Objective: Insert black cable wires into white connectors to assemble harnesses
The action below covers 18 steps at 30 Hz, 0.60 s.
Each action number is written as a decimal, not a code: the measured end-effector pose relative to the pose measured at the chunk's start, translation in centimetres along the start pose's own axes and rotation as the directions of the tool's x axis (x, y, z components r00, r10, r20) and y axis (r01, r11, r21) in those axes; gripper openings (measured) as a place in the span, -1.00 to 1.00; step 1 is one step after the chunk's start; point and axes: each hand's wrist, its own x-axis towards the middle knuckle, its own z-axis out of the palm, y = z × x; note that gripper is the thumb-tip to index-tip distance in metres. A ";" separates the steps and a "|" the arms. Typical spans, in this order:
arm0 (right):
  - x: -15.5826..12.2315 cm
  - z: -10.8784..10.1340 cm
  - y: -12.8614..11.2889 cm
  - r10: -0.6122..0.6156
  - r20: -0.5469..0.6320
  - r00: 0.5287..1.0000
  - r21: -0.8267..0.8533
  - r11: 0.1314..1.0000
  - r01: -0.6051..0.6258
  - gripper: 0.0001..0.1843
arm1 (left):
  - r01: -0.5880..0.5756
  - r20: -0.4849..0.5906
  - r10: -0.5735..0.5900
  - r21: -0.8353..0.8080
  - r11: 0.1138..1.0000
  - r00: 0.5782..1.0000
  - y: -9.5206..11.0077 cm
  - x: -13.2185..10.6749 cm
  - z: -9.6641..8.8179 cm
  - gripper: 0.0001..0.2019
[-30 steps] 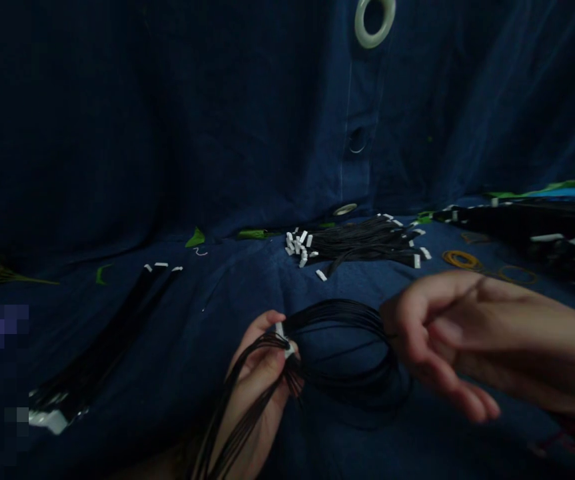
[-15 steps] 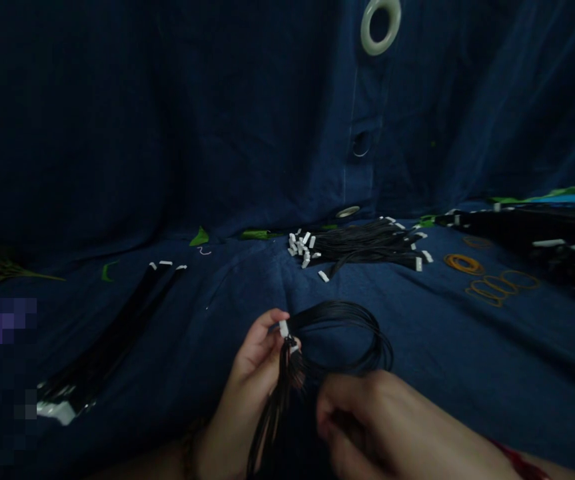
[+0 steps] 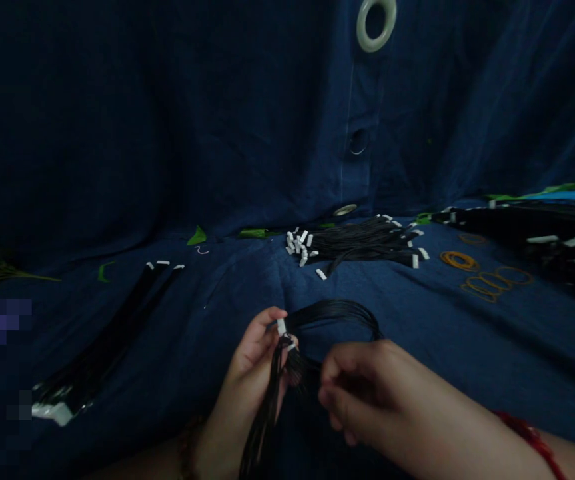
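Note:
A bundle of thin black cables (image 3: 340,311) with white connectors (image 3: 281,327) is bent into a loop above the blue cloth. My left hand (image 3: 260,360) is closed around the bundle near the connectors, with loose cable lengths hanging down past the palm. Just right of it, my right hand (image 3: 362,393) has its fingers curled together, thumb against the fingertips, in front of the loop's lower right part. What those fingers pinch, if anything, is hidden.
A pile of black cables (image 3: 362,241) with white ends lies ahead. Amber rubber bands (image 3: 460,261) lie to its right, beside a larger dark cable heap (image 3: 557,227). Another cable bundle (image 3: 112,333) is at left. A blue curtain (image 3: 247,120) hangs behind.
My right hand has risen slightly and now covers the right part of the cable loop. My left hand keeps its hold on the bundle almost unmoved.

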 end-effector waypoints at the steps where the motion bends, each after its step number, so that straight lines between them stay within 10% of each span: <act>1: 0.1 -0.6 0.0 0.037 0.048 0.998 0.104 0.994 -0.042 -0.85 | 0.003 -0.001 -0.003 0.012 1.000 1.000 0.0 0.0 0.0 -0.73; 5: 0.3 -3.8 0.1 0.010 0.331 0.944 0.574 0.792 -0.209 -0.84 | 0.028 -0.008 -0.027 0.038 0.999 1.000 -0.1 0.0 -0.1 -0.75; 9: 0.8 -6.6 1.1 -0.196 0.067 0.978 0.839 0.542 0.051 -0.88 | 0.023 -0.006 -0.023 0.016 1.000 1.000 -0.2 -0.1 0.0 -0.72; 14: 1.3 -8.0 1.9 -0.255 -0.305 0.917 0.527 0.757 0.386 -0.89 | 0.057 -0.015 -0.057 0.005 0.998 0.998 -0.1 -0.2 0.2 -0.73; 18: 0.4 -8.8 1.2 -0.322 -0.293 0.900 0.475 0.769 0.429 -0.81 | 0.062 -0.006 -0.062 -0.032 0.998 0.998 0.0 -0.1 0.1 -0.74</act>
